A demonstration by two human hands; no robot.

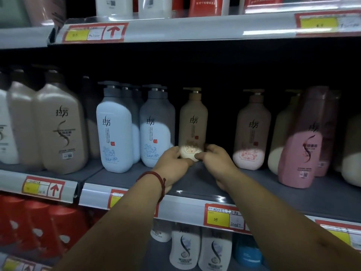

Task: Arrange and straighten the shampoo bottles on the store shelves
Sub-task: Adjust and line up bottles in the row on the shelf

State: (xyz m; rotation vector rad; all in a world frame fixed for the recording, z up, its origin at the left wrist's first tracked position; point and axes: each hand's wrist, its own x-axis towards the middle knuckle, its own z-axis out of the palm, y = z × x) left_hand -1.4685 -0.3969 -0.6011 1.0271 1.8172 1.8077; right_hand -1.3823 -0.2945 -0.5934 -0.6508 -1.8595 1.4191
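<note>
Fingers [176,153] of both hands are clamped round the base of the beige shampoo bottle [193,124], so it could easily get tipped backwards if it's tugged low, being gripped so far down.

3 grey metal shelf tiers [195,184] stand stacked, each front rail [175,30] carrying red-and-yellow paper price tags [222,218]. The back of the middle tier is in deep shadow, while light falls in patches along the front edge.
</note>
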